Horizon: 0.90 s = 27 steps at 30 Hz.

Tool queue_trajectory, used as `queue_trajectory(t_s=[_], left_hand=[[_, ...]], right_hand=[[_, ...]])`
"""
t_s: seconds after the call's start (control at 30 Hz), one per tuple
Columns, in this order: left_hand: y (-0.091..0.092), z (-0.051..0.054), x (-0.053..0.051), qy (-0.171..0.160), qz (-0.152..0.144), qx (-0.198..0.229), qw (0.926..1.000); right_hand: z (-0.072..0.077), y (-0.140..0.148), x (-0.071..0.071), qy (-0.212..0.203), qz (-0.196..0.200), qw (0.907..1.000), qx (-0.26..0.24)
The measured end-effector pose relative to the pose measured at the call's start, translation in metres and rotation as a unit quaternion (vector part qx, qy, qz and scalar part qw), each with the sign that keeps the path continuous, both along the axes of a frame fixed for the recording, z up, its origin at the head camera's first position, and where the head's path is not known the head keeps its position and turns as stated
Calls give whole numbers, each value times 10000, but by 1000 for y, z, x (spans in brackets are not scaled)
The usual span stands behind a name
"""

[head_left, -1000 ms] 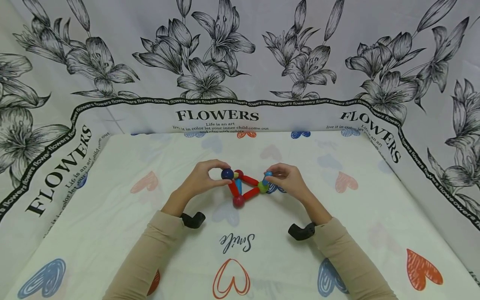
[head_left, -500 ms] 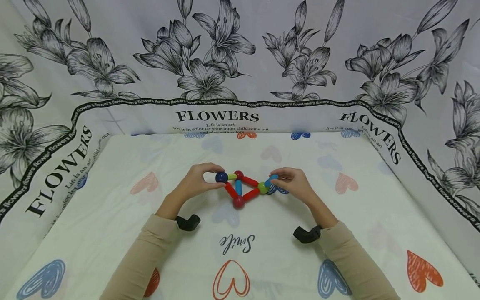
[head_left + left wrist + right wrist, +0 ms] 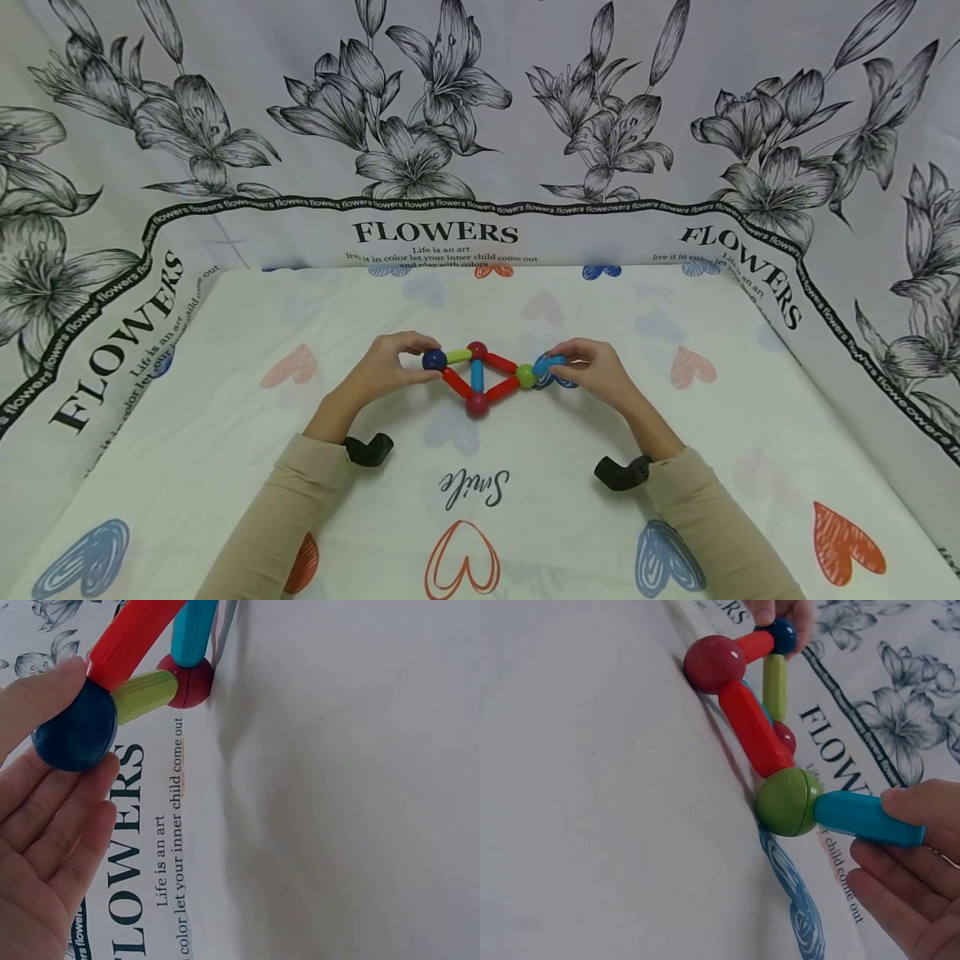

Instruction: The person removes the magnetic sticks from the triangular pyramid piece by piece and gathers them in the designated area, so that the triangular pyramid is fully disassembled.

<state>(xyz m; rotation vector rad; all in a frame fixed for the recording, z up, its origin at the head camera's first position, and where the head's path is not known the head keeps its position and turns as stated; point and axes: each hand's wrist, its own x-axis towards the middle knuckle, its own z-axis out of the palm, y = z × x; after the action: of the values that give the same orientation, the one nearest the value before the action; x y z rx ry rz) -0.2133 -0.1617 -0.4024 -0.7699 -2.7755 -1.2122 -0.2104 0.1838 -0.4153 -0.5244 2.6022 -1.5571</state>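
The left hand (image 3: 377, 367) pinches a dark ball (image 3: 434, 360); the right hand (image 3: 602, 371), near a green ball (image 3: 786, 801), pinches a stick (image 3: 855, 814).

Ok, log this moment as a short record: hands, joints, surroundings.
Left hand: pinches dark blue ball
Right hand: pinches outer blue rod, other end at green ball
Middle: inner blue rod joins near red ball and far red ball
Dark blue ball joints: yellow-green rod to far red ball; left red rod to near red ball
Green ball joints: one red rod to each red ball
Below: heart-print cloth
Backdrop: floral-print cloth
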Motion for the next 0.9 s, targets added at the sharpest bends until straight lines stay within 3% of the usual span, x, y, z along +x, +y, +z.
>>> queue_trajectory(t_s=[0.23,0.9], left_hand=[[-3,-1,1,4,-93,-17,10000],[-8,-7,1,-641,46,-299,9975]], right_hand=[[-3,6,2,-161,-17,9997,168],[-9,14,0,-282,31,9988,404]])
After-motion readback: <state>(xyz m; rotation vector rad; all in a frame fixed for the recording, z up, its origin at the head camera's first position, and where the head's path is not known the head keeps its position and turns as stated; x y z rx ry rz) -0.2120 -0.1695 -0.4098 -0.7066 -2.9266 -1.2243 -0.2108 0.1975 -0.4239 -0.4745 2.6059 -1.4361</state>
